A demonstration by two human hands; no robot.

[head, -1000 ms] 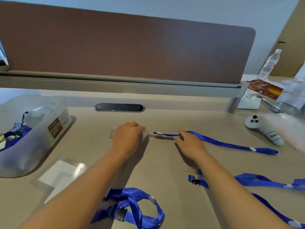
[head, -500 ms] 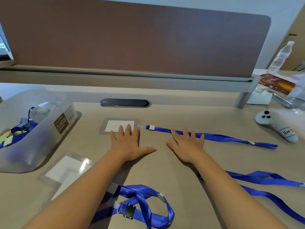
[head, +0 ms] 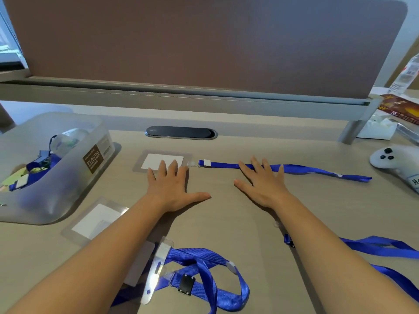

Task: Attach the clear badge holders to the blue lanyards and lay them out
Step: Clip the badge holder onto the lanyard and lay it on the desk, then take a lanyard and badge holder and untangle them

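Note:
A clear badge holder [head: 158,160] with a white card lies flat at the desk's middle, joined at its right end to a blue lanyard [head: 306,169] stretched out to the right. My left hand [head: 172,189] rests flat, fingers spread, its fingertips on the holder's near edge. My right hand [head: 263,182] lies flat too, fingertips on the lanyard strap. Another clear badge holder [head: 95,220] lies loose at the near left. A bunched blue lanyard [head: 204,279] with a holder lies under my left forearm. A third blue lanyard [head: 381,248] trails at the near right.
A frosted plastic container [head: 68,175] with lanyards and clips stands at the left. A white controller [head: 394,162] lies at the far right, with a water bottle [head: 405,75] and packets behind it. A brown partition [head: 204,41] closes off the back; an oval cable grommet [head: 181,132] sits below it.
Both hands let go of the holder and lanyard end, then spread flat on the desk. The joined holder and lanyard now lie straight.

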